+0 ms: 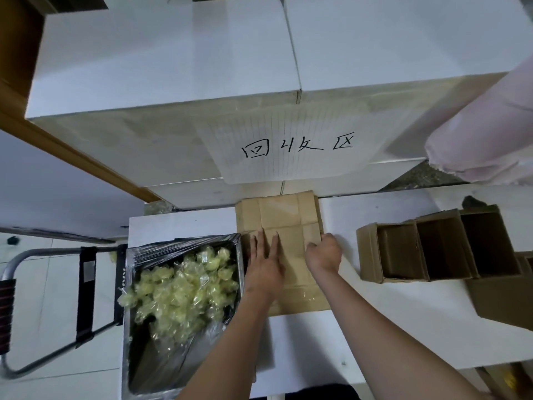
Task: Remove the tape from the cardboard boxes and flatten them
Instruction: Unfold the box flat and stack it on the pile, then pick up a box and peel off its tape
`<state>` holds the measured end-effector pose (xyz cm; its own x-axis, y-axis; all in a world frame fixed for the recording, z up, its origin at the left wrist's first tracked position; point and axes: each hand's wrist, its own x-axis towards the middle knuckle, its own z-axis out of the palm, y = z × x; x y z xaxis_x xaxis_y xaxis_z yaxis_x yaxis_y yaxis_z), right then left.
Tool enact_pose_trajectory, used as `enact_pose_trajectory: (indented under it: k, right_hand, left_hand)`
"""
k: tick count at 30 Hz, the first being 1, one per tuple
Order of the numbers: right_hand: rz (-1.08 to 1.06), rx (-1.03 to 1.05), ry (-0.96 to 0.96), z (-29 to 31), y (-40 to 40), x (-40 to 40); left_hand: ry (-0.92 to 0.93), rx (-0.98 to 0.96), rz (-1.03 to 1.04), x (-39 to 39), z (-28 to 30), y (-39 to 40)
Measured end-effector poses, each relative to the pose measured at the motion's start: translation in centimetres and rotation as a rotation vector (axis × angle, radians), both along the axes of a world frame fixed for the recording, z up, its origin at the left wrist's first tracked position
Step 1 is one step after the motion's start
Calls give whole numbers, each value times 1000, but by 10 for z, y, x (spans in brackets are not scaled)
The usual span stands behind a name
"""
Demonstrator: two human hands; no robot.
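A flattened brown cardboard box [284, 215] lies on the white table [403, 327], on top of a stack of flat boxes. My left hand [264, 264] presses flat on its left half with straight fingers. My right hand [324, 254] is curled at the box's right edge, pinching the cardboard there. A strip of clear tape glints near the box's front end [305, 295]. To the right stands a row of three open brown boxes [438, 246].
A bin lined with plastic film [184, 298], left of the flat box, holds crumpled tape. Big white cartons [173, 82] rise behind, with a handwritten paper sign [294, 145]. A pink roll [490, 140] lies at the right. A metal stool frame [57, 298] stands at the left.
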<state>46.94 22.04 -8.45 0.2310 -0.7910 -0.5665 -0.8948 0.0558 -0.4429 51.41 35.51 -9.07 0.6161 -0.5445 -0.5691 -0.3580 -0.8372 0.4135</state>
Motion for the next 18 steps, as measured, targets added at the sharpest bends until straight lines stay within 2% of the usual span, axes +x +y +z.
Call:
enact_pose_trajectory:
  k: [4, 7, 10, 13, 18]
  right_hand:
    - [157, -215, 15, 0, 10, -9]
    - [548, -405, -13, -7, 13, -12]
    - [906, -405, 3, -21, 12, -13]
    - [989, -406, 38, -37, 6, -18]
    - [948, -531, -13, -60, 9, -26]
  left_hand:
    - [-121, -12, -54, -4, -8, 0]
    - [-214, -36, -35, -8, -19, -5]
    - [-281, -37, 21, -8, -29, -11]
    - [-337, -51, 62, -7, -42, -15]
    - [-425, -121, 103, -11, -56, -16]
